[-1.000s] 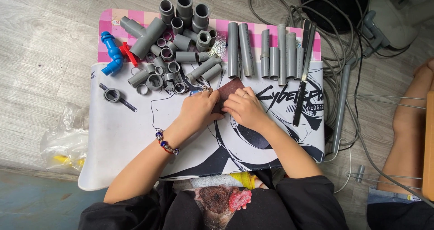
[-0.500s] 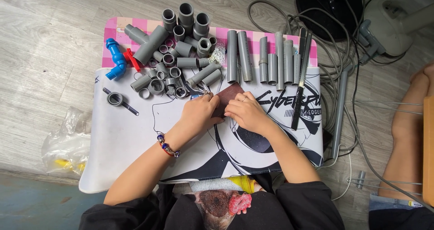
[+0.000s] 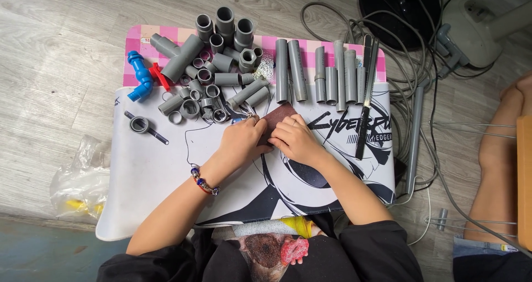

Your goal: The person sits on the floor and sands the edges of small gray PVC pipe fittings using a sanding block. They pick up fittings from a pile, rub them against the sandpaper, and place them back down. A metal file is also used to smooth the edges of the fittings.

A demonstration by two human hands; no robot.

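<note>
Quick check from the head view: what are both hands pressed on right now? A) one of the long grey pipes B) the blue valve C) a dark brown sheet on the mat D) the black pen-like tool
C: the left hand and right hand meet on the dark brown sheet lying on the printed mat, just below the row of grey pipes.

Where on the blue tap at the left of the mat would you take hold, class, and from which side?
Grip the blue tap across its straight upper body, coming from above and from its floor side. It lies flat at the mat's edge; the red handle and grey fittings crowd its right, while its left looks open.
</note>
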